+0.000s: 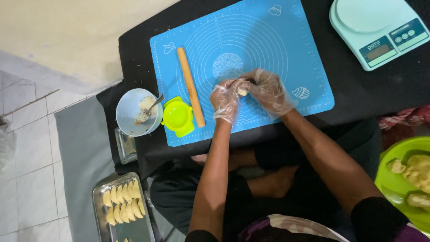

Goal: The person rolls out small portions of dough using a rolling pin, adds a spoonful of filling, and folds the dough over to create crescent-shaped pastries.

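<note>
Both my hands wear clear plastic gloves and meet over a blue silicone mat on a black table. My left hand and my right hand pinch a small pale piece of dough between their fingertips. A floured round patch marks the mat just beyond the hands. A wooden rolling pin lies on the mat to the left of my left hand. Beside it sits a yellow-green dumpling press.
A light blue bowl with filling and a spoon stands left of the mat. A metal tray of folded dumplings sits lower left. A mint kitchen scale is at top right. A green bowl of dough pieces is at right.
</note>
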